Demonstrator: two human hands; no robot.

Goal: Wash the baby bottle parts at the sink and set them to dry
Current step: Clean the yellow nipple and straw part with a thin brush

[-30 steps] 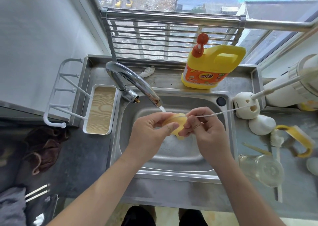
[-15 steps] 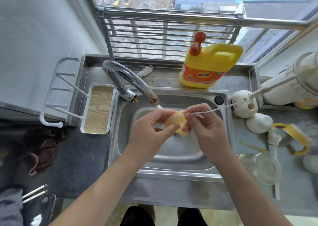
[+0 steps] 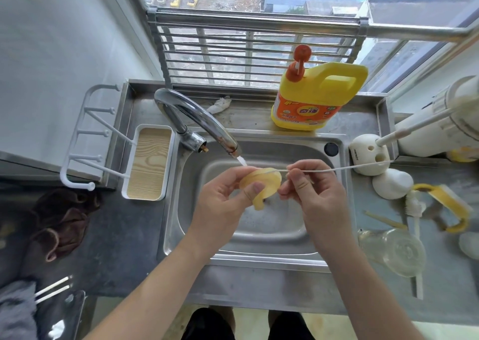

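Over the steel sink (image 3: 259, 258) my left hand (image 3: 223, 205) grips a yellowish silicone bottle teat (image 3: 260, 184), thumb on its flange, tip pointing down. My right hand (image 3: 311, 197) pinches a thin white straw brush (image 3: 337, 169) whose end meets the teat's rim. Water runs from the tap (image 3: 197, 122) just above the teat. On the right counter lie a clear bottle (image 3: 394, 251), a yellow handle ring (image 3: 451, 210), a thin yellow straw (image 3: 386, 220) and a white brush (image 3: 414, 210).
A yellow detergent jug (image 3: 316, 98) stands behind the sink. A white drying rack with wood-grain tray (image 3: 147, 163) sits at the left. White sponge heads (image 3: 368, 155) and a white appliance (image 3: 440, 124) crowd the right. A brown cloth (image 3: 62, 223) lies on the dark left counter.
My left hand has turned the teat so that its flange faces up and its tip points down. The thin brush's end has shifted along the rim. Both hands stay over the sink.
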